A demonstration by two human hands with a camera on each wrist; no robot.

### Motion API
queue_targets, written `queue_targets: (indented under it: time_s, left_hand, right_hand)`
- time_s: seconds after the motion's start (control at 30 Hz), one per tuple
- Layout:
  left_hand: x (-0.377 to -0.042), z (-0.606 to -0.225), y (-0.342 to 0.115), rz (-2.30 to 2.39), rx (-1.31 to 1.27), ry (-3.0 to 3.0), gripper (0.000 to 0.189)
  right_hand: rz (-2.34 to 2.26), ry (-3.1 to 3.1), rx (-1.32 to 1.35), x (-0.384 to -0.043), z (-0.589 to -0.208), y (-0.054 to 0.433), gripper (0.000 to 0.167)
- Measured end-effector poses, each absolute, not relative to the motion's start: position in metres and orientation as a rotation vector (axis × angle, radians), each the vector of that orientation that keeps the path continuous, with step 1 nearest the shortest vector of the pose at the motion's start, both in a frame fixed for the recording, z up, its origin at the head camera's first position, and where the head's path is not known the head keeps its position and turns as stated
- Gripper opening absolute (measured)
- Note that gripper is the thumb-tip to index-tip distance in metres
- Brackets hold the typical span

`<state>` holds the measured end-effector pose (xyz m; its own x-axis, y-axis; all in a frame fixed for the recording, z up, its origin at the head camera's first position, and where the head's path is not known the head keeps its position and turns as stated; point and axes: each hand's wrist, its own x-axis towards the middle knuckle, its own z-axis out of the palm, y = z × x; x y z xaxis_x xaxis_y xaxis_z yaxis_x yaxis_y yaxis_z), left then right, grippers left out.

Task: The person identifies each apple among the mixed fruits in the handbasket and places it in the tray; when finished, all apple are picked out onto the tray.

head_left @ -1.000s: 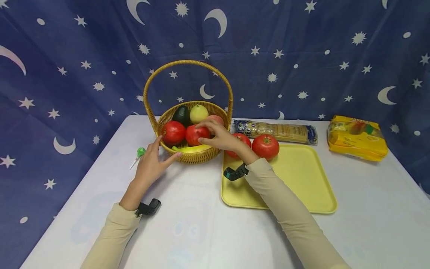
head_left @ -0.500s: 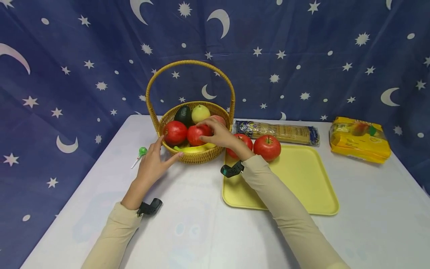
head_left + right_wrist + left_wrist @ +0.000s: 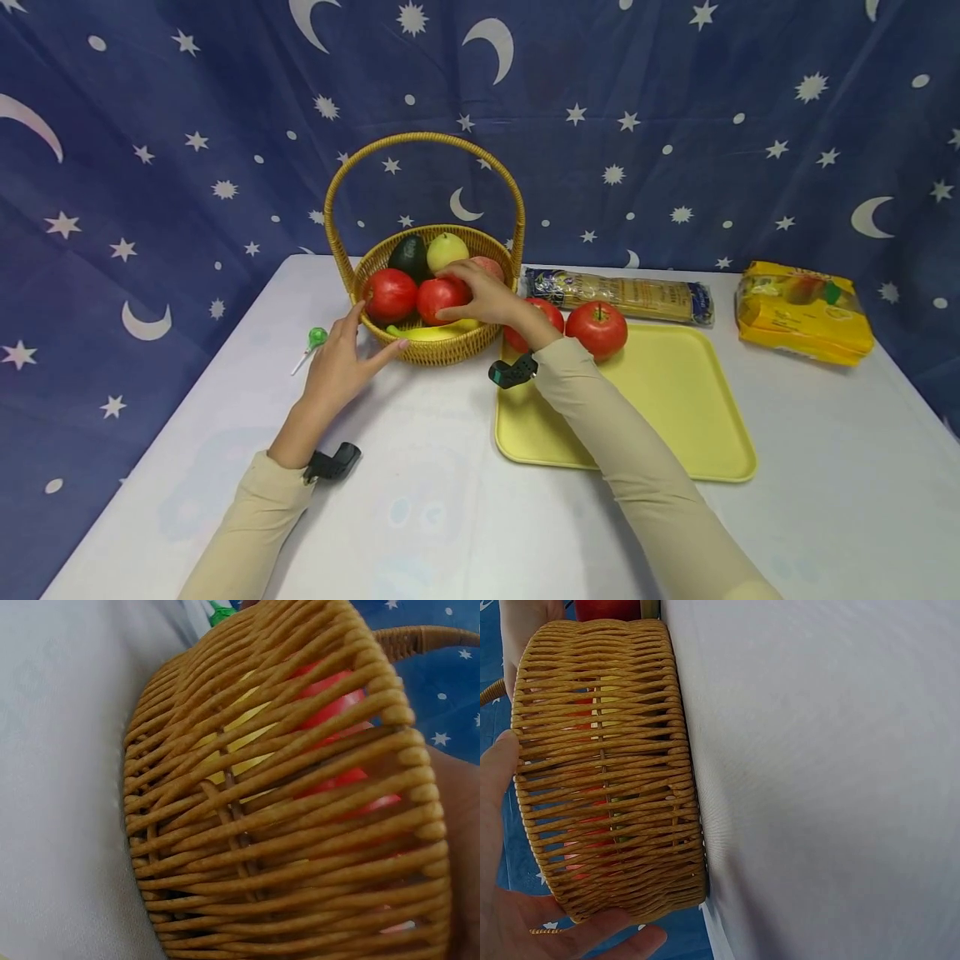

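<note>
A wicker basket (image 3: pixel 438 354) with a tall arched handle holds fruit at the back of the table. My left hand (image 3: pixel 337 367) holds its left end, thumb at the front rim and fingers round the side in the left wrist view. My right hand (image 3: pixel 487 296) reaches over the right rim and grips a red apple (image 3: pixel 440 300), fingertips on top and thumb in front. Around that apple lie another red fruit (image 3: pixel 390 296), an avocado (image 3: pixel 409 257), a yellow-green pear (image 3: pixel 447 253), a pinkish fruit (image 3: pixel 489 267) and a banana (image 3: pixel 427 333). The right wrist view shows mostly weave.
A yellow tray (image 3: pixel 675 408) at the right bears two red apples (image 3: pixel 596 330) at its back left. Behind it lies a packet of spaghetti (image 3: pixel 622 296). A yellow package (image 3: pixel 804 312) sits far right, and a green lollipop (image 3: pixel 317 337) left of the basket.
The right wrist has moved slightly forward and left, and its thumb has slid a little left across the front of the apple. The left hand stays at the basket.
</note>
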<state>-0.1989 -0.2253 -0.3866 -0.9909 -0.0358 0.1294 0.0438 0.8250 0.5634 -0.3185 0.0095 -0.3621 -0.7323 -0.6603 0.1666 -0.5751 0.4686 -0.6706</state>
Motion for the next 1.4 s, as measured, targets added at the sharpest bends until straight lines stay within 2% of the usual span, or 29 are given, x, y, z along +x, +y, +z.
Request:
queue_targets:
  time_s: [0.17, 0.57, 1.4]
  left_hand:
    - [-0.1991, -0.3865, -0.2253, -0.887, -0.010, -2.867, 0.100]
    - [-0.1989, -0.3874, -0.2249, -0.878, -0.010, -2.866, 0.100]
    - [-0.1983, -0.3869, -0.2238, -0.885, -0.002, -2.867, 0.100]
  right_hand:
    - [-0.968, 2.649, -1.085, -0.3172, -0.3604, 0.0050, 0.071]
    - [-0.940, 2.667, -1.126, -0.3171, -0.3625, 0.0046, 0.070]
    - [-1.228, 2.530, -1.158, -0.3187, -0.3654, 0.0136, 0.071]
